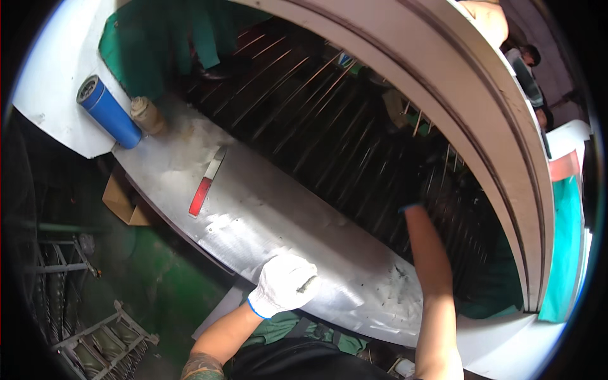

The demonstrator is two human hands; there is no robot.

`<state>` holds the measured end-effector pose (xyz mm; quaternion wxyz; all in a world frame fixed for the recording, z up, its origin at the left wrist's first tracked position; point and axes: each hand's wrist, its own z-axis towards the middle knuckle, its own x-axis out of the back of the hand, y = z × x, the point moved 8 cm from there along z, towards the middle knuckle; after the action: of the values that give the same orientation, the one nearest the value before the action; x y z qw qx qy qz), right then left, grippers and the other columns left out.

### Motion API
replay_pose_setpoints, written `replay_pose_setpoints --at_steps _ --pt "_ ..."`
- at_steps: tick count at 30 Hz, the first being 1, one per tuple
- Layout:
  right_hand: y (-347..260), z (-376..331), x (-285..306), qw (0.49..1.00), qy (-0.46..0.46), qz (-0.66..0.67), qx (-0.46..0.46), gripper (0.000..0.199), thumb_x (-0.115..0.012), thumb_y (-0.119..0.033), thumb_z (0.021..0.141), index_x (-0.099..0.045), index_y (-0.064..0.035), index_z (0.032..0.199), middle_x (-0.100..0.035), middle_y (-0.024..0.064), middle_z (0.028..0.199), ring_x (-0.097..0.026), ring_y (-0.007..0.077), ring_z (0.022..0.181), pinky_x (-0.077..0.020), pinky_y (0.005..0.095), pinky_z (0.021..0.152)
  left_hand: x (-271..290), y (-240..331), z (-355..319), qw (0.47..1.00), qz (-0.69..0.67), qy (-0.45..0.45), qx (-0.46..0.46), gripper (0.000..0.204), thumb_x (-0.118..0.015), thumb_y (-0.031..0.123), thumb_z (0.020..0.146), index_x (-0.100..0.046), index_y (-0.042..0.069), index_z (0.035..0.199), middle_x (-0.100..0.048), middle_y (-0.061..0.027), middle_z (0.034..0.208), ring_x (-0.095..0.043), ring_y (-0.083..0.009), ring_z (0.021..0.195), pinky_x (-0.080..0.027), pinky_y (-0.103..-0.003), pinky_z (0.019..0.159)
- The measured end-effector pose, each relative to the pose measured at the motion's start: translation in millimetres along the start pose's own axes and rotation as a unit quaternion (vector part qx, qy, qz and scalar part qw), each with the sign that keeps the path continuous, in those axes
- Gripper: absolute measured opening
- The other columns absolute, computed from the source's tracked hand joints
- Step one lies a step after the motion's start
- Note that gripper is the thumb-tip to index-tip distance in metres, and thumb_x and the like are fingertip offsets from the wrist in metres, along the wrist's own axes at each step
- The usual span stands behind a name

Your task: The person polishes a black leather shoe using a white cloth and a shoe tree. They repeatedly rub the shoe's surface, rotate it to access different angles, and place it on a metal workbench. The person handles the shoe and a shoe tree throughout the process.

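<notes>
Two hands work at a curved machine opening: the left hand (284, 284), in a white knit glove with a blue cuff, rests curled and knuckles-up on the shiny sheet-metal ledge (266, 209) at lower centre, holding nothing visible. The right hand (411, 190) is out of sight; its bare forearm (434, 272) rises from the lower edge and disappears, at a blue glove cuff, into the dark rack of thin metal rods (329, 120) at centre right, so whether it grips anything cannot be told. The rods run with their long axes from lower right toward upper left, roughly parallel to the ledge, lying above and right of the left hand; the right arm is much nearer, already among them. On the ledge, well apart up-left, lies a red and white utility knife (206, 183), and farther upper left a blue cylinder (109, 112) beside a tan spool (147, 115).
</notes>
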<state>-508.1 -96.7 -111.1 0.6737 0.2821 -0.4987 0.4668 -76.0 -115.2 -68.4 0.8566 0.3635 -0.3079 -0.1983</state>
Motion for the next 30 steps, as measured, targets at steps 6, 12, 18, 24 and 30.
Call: replay_pose_setpoints --at_steps 6,12,18,24,30 --pt "36.5 -215.6 -8.9 0.969 -0.177 0.088 -0.15 0.053 -0.056 -0.029 0.108 -0.05 -0.0057 0.154 -0.057 0.0186 0.148 -0.054 0.0348 0.136 -0.0424 0.043 0.114 -4.4 2.9 -3.7 0.999 0.008 0.017 -0.03 0.02 -0.081 0.004 0.073 -0.075 0.005 0.091 -0.072 -0.0098 0.081 -0.069 -0.0284 0.07 -0.057 -0.04 0.063" --pt "58.5 -279.4 -40.3 0.945 -0.187 0.168 -0.211 0.053 -0.052 -0.032 0.109 -0.048 -0.0067 0.156 -0.051 0.0188 0.155 -0.047 0.0345 0.144 -0.0352 0.0437 0.121 -9.8 -8.1 -12.7 0.999 0.015 -0.011 0.043 0.007 -0.076 0.001 0.081 -0.073 0.002 0.087 -0.071 -0.0117 0.081 -0.069 -0.0272 0.072 -0.056 -0.037 0.067" --pt "39.0 -266.6 -41.9 0.975 -0.097 0.126 -0.155 0.053 -0.049 -0.032 0.11 -0.047 -0.0074 0.158 -0.048 0.0185 0.159 -0.043 0.0346 0.148 -0.032 0.0443 0.126 -18.3 -42.4 30.5 0.961 0.027 -0.101 0.257 0.016 -0.072 0.018 0.09 -0.077 0.003 0.093 -0.073 -0.0165 0.091 -0.071 -0.0296 0.084 -0.056 -0.041 0.077" --pt "13.3 -242.7 3.0 0.973 -0.083 0.129 -0.175 0.05 -0.049 -0.029 0.109 -0.052 -0.0067 0.153 -0.051 0.0183 0.156 -0.048 0.0351 0.144 -0.0366 0.0462 0.122 -4.0 -84.5 133.4 0.974 0.156 0.035 0.158 0.027 -0.07 0.025 0.091 -0.077 0.008 0.11 -0.073 -0.0174 0.114 -0.071 -0.0371 0.105 -0.057 -0.044 0.093" --pt "5.8 -234.4 3.2 0.943 -0.149 0.192 -0.226 0.054 -0.05 -0.034 0.108 -0.051 -0.0015 0.152 -0.047 0.0242 0.158 -0.042 0.0397 0.148 -0.0302 0.0472 0.126 -21.6 -113.7 130.7 0.955 0.225 0.007 0.192 0.029 -0.069 0.03 0.09 -0.078 0.011 0.109 -0.075 -0.0156 0.11 -0.072 -0.0359 0.106 -0.056 -0.046 0.095"
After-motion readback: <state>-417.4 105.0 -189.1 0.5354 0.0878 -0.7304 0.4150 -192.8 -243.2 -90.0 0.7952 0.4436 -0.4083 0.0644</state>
